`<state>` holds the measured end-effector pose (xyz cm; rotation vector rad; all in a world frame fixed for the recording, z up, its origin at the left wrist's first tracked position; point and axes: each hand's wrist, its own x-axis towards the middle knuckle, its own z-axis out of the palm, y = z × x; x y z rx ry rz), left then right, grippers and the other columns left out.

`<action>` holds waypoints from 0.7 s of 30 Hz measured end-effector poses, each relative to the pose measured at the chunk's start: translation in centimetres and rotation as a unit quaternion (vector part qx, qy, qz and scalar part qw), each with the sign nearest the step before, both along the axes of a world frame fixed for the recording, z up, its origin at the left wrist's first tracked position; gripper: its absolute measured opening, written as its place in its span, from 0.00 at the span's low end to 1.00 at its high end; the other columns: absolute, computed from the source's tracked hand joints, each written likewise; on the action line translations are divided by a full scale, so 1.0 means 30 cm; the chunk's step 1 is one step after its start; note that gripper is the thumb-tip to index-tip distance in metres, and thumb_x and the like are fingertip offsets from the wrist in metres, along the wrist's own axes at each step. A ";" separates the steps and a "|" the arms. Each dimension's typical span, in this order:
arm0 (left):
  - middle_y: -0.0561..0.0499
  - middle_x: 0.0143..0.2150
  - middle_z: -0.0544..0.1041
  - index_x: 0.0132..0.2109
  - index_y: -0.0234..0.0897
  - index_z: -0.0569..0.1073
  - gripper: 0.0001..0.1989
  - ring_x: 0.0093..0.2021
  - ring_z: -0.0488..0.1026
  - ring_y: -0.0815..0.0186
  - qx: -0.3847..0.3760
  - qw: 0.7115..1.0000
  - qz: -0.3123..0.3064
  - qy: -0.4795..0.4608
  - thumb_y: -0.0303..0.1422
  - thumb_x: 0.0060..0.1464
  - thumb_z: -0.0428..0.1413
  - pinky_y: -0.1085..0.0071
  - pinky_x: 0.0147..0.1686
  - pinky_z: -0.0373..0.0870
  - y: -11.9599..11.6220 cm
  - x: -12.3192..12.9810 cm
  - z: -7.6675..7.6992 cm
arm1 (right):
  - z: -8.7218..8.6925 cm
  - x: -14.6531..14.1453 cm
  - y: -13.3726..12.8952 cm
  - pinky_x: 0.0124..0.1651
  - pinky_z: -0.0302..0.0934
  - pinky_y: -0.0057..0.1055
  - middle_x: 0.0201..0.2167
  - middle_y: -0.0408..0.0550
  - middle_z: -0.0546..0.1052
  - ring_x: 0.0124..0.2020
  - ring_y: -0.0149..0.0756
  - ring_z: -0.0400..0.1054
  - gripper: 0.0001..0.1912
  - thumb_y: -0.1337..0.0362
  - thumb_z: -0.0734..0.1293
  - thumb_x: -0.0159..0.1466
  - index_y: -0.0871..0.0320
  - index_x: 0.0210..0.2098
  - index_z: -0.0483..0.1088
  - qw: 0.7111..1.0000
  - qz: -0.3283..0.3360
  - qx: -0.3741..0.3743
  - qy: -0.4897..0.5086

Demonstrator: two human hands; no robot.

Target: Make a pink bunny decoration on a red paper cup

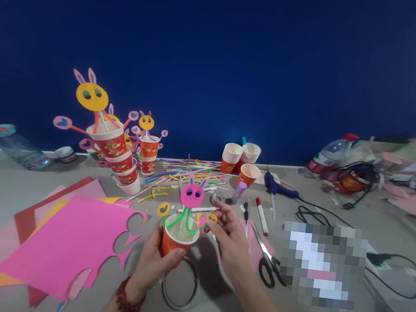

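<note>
An orange paper cup (174, 242) is wrapped by the fingers of my left hand (157, 258), low in the middle. From the cup rises a pink rabbit face (192, 195) with ears, and green stems curve over the rim. A yellow disc with a dark heart (163, 209) tops the left stem. My right hand (228, 228) has its bent fingers at the yellow disc on the right (212, 218), pinching around it at the cup's right side. Below the cup, a round ring (178, 293) lies on the table.
Pink and coloured paper sheets (66, 240) lie left. Stacked cups with yellow rabbit faces (92, 96) stand behind them. Colourful sticks (186, 177), plain cups (232, 156), a blue glue gun (279, 188), a red-capped marker (261, 217), black-handled scissors (268, 263) and a bottle (330, 155) lie or stand beyond and right.
</note>
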<state>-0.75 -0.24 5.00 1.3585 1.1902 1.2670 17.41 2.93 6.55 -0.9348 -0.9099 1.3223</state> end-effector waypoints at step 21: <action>0.42 0.49 0.78 0.52 0.35 0.71 0.29 0.48 0.75 0.53 -0.008 1.000 0.010 -0.019 0.44 0.45 0.65 0.60 0.48 0.73 -0.001 0.003 -0.012 | 0.006 0.018 0.013 0.35 0.67 0.28 0.36 0.43 0.71 0.34 0.33 0.67 0.24 0.60 0.73 0.58 0.50 0.53 0.67 0.998 0.016 0.050 -0.032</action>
